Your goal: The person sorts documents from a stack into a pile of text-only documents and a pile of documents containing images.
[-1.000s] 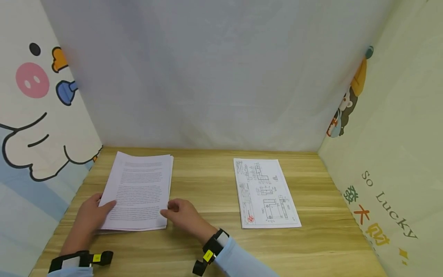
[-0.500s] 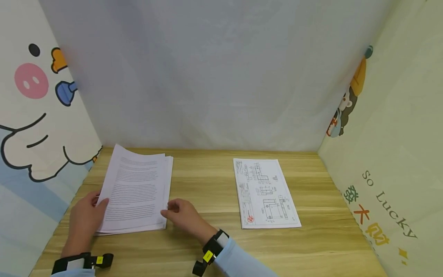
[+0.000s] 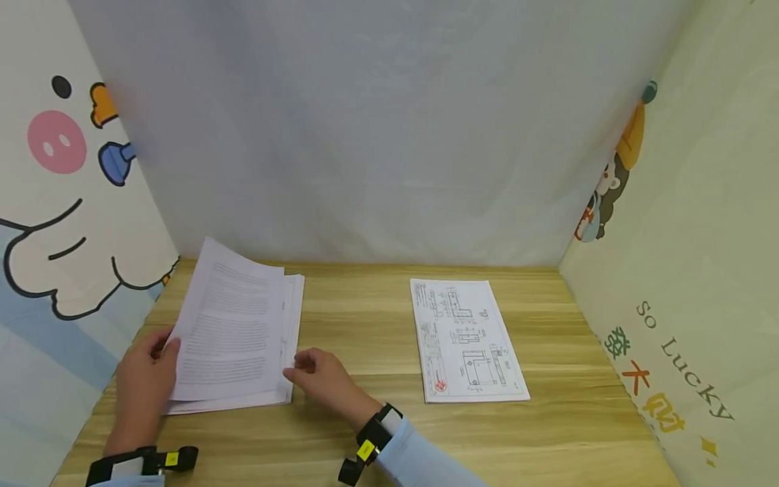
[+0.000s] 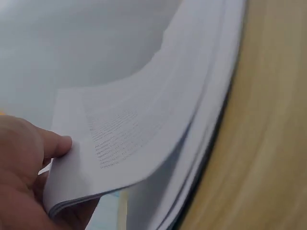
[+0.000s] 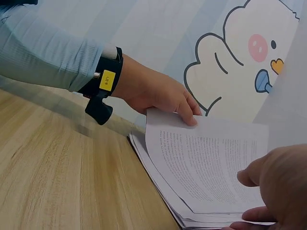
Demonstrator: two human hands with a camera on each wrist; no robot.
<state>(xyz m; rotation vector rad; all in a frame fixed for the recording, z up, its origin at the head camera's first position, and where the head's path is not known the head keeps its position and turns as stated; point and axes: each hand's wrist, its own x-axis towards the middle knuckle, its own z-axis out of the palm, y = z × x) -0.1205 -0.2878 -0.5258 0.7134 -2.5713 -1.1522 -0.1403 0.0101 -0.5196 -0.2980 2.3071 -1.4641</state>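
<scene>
Broadly, a wood-grained table meets a pale backdrop at twelve o'clock, a cartoon-printed wall at nine and a lettered wall at three. Toward ten lies a paper stack; the left hand pinches its lifted top sheets. At the stack's four-o'clock edge is the right hand; whether it grips, I cannot tell. A technical drawing lies toward two.

Three views meet at the stack of white printed paper

From my head, I face forward and down over the pale wood-grain table. My left wrist's view is very close to the paper; my right's looks leftward from farther back, sharing my bare left hand with the head view.
</scene>
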